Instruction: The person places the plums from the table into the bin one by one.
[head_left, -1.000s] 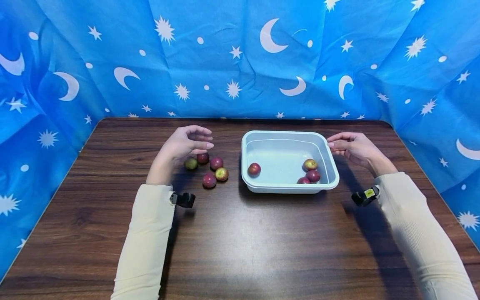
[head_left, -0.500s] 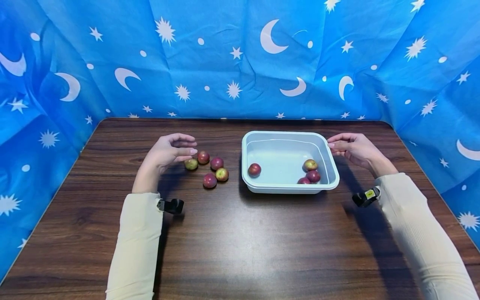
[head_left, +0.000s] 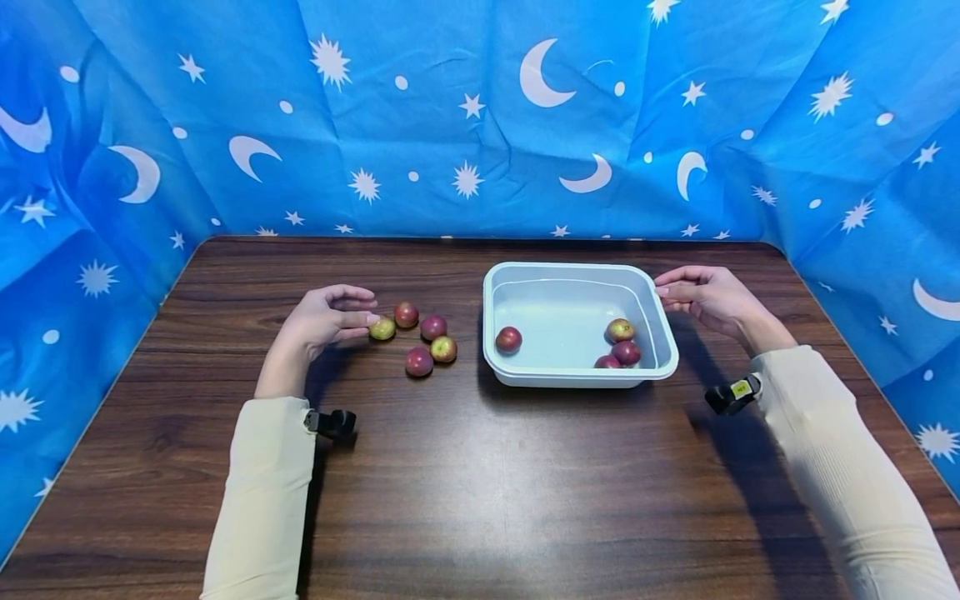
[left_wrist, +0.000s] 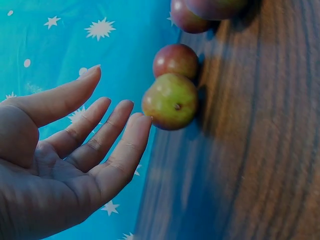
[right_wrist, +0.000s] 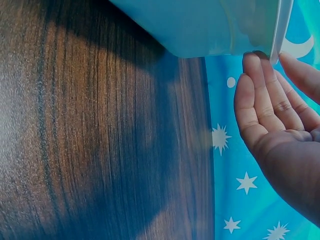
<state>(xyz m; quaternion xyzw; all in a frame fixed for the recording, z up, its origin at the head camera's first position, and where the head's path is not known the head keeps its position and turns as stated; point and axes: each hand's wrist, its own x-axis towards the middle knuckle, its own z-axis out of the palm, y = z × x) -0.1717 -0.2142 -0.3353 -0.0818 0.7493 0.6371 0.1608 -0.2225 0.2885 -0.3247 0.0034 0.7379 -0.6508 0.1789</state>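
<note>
My left hand [head_left: 324,318] is just left of a loose group of plums on the table, its fingers spread and nothing in its palm. Nearest to the fingertips lies a yellow-green plum [left_wrist: 170,102]; whether they touch it I cannot tell. Behind it sits a reddish plum [head_left: 406,315], with more dark red plums [head_left: 418,362] and a yellow-red plum [head_left: 443,348] to the right. At the right end of a pale rectangular plastic tub [head_left: 555,377], my right hand [head_left: 708,298] pinches the rim between thumb and fingers. The right wrist view shows the thumb outside that rim [right_wrist: 281,30].
Inside the tub, a red plum [head_left: 508,339] lies at the left and several others, among them a yellowish plum [head_left: 620,330], lie at the right. The dark wooden table [head_left: 495,483] ends at a blue curtain [head_left: 420,125] with moons and stars.
My left hand has moved left and toward me, from above the loose plums to beside the yellow-green one. The right hand stays at the tub's rim, and the plums lie where they were.
</note>
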